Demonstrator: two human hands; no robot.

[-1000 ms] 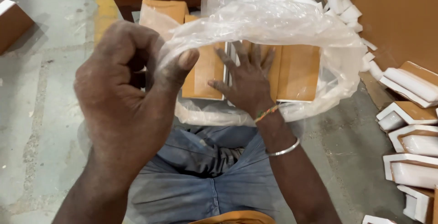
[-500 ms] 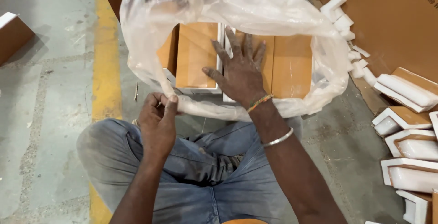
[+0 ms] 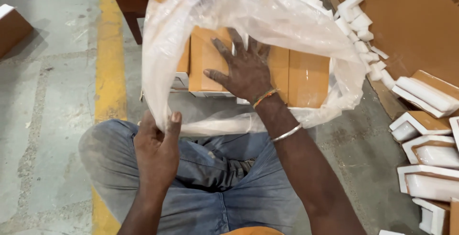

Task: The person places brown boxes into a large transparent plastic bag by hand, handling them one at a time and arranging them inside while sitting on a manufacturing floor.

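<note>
Light was even, diffuse, bright enough. Soft shadows lay under the legs. Mild glare whitened the plastic bag (image 3: 267, 20). Focus stayed sharp.

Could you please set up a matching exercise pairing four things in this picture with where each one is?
1. left hand
2. right hand
3. white foam pieces
4. yellow floor stripe

A. lying at the right side of the view
B. pinching the clear plastic bag's edge
C. running along the concrete at the left
D. spread flat on the orange boxes inside the bag

Pairs: 1-B, 2-D, 3-A, 4-C
</note>
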